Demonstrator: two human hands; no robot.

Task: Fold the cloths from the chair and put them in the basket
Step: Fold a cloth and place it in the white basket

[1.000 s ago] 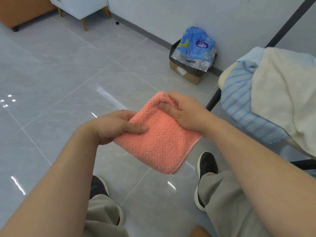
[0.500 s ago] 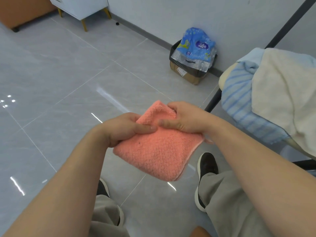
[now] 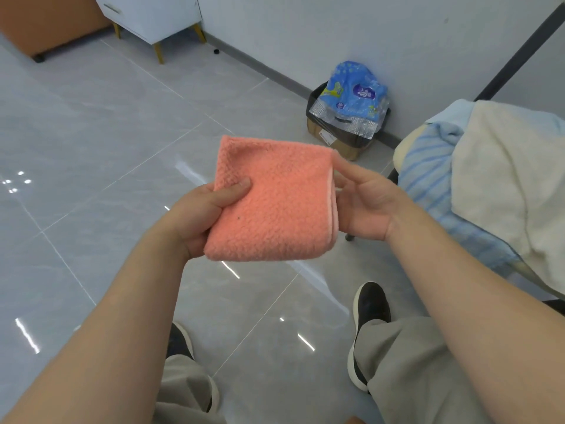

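Note:
A folded salmon-pink cloth (image 3: 275, 200) lies flat in front of me at chest height. My left hand (image 3: 201, 215) grips its left edge, thumb on top and fingers underneath. My right hand (image 3: 363, 206) is at the cloth's right edge, palm up with the fingers fairly straight, touching the folded layers from the side and below. On the chair (image 3: 400, 151) at the right lie a blue-striped cloth (image 3: 428, 175), a cream cloth (image 3: 504, 185) and a light blue cloth (image 3: 452, 117). No basket is in view.
A cardboard box (image 3: 336, 142) lined with a black bag holds a blue plastic package (image 3: 354, 90) against the wall. A white cabinet (image 3: 153, 13) on gold legs stands at the back left. A black pole (image 3: 519, 53) rises behind the chair. My shoes and legs are below.
The cloth went from hanging crumpled between both hands to lying flat as a folded square. My right hand left the top corner and now lies open at the right edge.

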